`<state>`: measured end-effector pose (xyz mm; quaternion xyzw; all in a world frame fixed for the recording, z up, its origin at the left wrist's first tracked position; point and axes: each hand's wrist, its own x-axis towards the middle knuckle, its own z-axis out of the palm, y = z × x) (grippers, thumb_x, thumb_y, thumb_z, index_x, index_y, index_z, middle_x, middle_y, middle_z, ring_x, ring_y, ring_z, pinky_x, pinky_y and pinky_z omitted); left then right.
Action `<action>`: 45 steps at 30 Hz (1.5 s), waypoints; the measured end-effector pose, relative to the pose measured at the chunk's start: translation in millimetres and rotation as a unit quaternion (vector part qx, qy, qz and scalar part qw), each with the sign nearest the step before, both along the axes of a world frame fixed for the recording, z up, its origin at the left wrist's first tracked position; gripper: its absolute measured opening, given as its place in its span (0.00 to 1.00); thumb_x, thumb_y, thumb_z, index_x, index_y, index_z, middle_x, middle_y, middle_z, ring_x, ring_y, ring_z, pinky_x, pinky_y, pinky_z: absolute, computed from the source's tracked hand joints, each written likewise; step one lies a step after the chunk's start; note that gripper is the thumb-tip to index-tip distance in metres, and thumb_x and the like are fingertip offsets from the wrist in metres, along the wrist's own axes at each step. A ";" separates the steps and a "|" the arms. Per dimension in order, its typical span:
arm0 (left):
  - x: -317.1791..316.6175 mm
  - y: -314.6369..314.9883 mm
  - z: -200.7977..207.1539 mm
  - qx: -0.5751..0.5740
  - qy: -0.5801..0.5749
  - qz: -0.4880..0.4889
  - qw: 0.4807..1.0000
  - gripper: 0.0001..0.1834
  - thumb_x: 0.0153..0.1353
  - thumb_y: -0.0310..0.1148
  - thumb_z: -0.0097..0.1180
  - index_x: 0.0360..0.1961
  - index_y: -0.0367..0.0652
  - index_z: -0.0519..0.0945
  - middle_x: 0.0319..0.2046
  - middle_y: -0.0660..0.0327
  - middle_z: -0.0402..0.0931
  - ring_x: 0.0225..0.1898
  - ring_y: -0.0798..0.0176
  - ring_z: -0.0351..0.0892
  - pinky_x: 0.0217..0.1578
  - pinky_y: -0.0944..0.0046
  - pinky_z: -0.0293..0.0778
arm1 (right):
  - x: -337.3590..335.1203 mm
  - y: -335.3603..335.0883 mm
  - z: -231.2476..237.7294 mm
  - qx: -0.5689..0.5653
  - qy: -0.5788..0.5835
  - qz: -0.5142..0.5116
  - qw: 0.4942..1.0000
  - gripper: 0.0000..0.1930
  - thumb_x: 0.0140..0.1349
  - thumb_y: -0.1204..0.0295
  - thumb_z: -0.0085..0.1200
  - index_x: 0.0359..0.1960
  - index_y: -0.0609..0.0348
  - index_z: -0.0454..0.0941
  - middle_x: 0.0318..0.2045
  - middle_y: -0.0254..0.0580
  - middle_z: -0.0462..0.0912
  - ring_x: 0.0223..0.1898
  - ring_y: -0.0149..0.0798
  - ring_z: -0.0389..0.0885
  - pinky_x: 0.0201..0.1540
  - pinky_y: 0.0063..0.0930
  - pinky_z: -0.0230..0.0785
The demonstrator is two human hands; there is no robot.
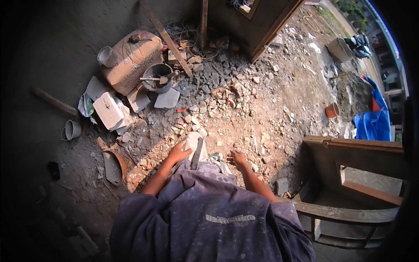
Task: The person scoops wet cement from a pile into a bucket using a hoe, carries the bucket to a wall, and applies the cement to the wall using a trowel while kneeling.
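Note:
My left hand [178,152] lies against a cream-coloured thing [190,142] in front of my body; its thumb and fingers are stretched along the side. Whether that thing is a block or cloth over my knee, I cannot tell. A dark, flat strip [197,153] stands upright beside it, not visibly touched by the hand. My right hand [237,158] hovers over the rubble to the right, fingers loosely bent and apart, with nothing visible in them. Broken stones [227,105] cover the ground ahead of both hands.
A brown paper sack [133,61] carries a small pail [107,57]. Beside it stand a black bucket [158,78] with tools and pale blocks [108,111]. A curved orange-edged piece [114,167] lies left. Wooden frames [349,146] stand right, an orange bucket [332,110] beyond.

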<state>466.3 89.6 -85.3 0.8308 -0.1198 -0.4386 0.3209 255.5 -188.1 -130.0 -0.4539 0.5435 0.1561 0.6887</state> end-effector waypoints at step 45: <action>201.0 187.5 -47.9 0.113 -0.053 -0.124 0.984 0.40 0.50 0.54 0.63 0.61 0.45 0.71 0.71 0.45 0.45 0.72 0.38 0.39 0.62 0.27 0.42 | 447.9 151.8 -8.2 -0.049 -0.247 0.120 0.960 0.34 0.49 0.80 0.59 0.59 0.62 0.58 0.44 0.42 0.72 0.42 0.33 0.75 0.45 0.28 0.70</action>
